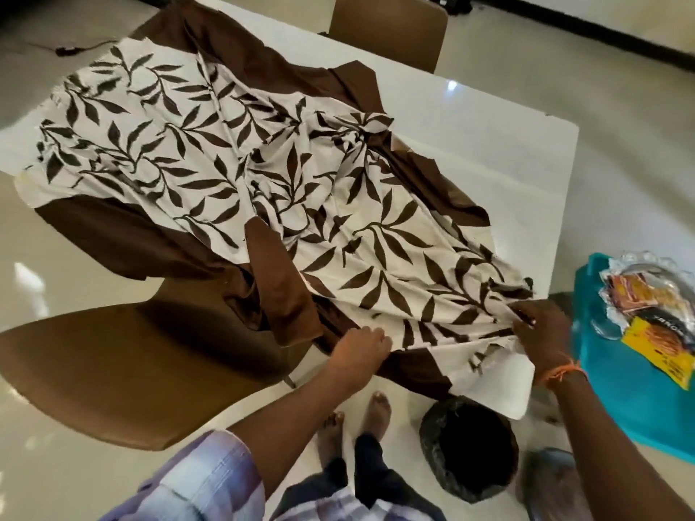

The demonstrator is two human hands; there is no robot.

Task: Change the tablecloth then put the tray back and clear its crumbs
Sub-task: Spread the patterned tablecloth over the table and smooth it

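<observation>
Gripping near edge of tablecloth w/ both hands. Left hand: fingers curled over the hem where brown border meets leaf print, at table's near edge. Right hand: pinching a bunched fold of cloth close to near-right corner of table; orange thread band on that wrist.

Cloth: cream w/ dark brown leaf print, wide brown border. Lies crumpled and skewed across white table, heavy folds running diagonally toward the hands. Far-right part of tabletop bare; near-right corner also uncovered, white. Brown border hangs off left side, draping onto seat of brown chair.

Tray: clear, scalloped rim, off the table at right, resting on a teal cloth; holds snack packets, orange and yellow. Crumbs: can't tell at this res.

Other: second brown chair at far side. Bin w/ black liner on floor just below near-right table corner, beside person's bare feet. Glossy tile floor.
</observation>
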